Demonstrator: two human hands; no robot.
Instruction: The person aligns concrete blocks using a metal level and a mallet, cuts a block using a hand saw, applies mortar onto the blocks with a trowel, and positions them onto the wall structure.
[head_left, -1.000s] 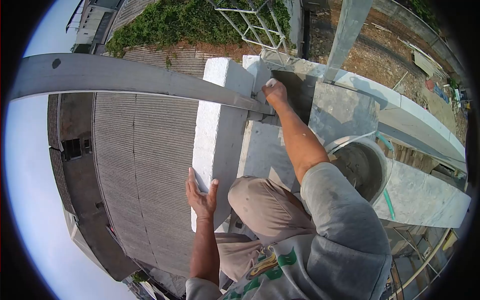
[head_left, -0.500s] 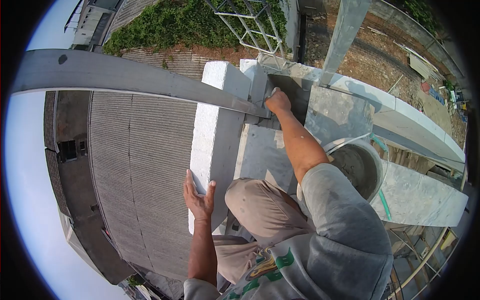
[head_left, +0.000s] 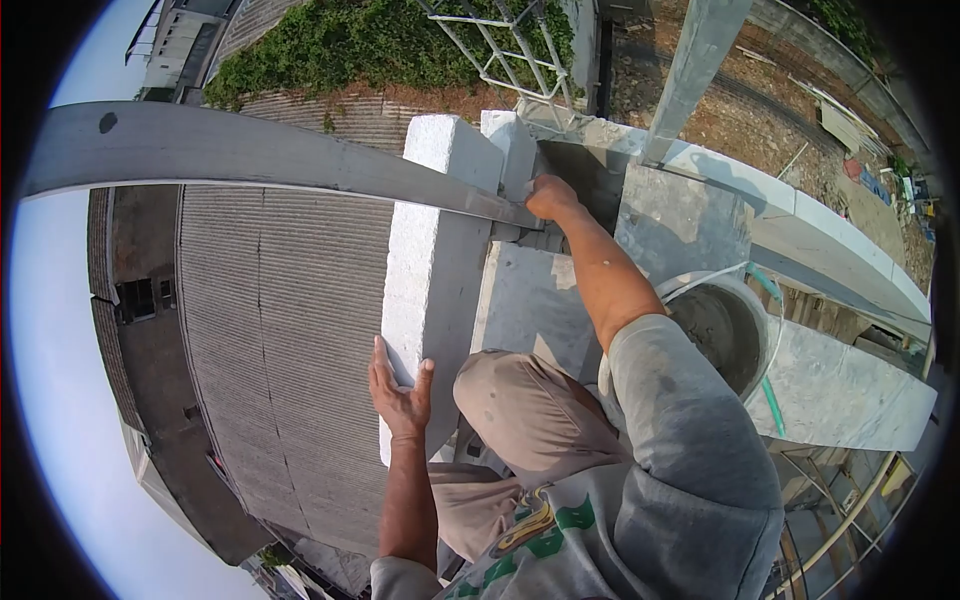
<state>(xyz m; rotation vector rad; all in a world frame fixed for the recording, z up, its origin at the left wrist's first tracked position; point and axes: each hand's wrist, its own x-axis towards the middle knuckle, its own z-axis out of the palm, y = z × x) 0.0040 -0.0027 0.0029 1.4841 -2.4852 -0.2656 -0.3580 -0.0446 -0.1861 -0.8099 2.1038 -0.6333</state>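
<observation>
A long white lightweight concrete block (head_left: 410,280) stands on edge along the wall's left side. My left hand (head_left: 402,395) is wrapped over its near end, thumb on the right face and fingers on the left. My right hand (head_left: 550,198) is closed in a fist beside a shorter white block (head_left: 510,150), just past the end of a grey metal beam (head_left: 280,155). What the fist holds, if anything, is hidden. Next to my right arm sits a bucket (head_left: 770,335) with grey wet mortar (head_left: 715,335) inside.
Grey boards (head_left: 685,225) lie around the bucket. Another metal post (head_left: 700,70) rises at the upper right, near a lattice frame (head_left: 510,50). Beyond the left edge, a corrugated roof (head_left: 290,350) lies far below. Debris-strewn ground (head_left: 740,120) shows at right.
My right hand has shifted slightly left and turned, so its thumb no longer points up. My left hand stays on the long block. The view has tilted slightly.
</observation>
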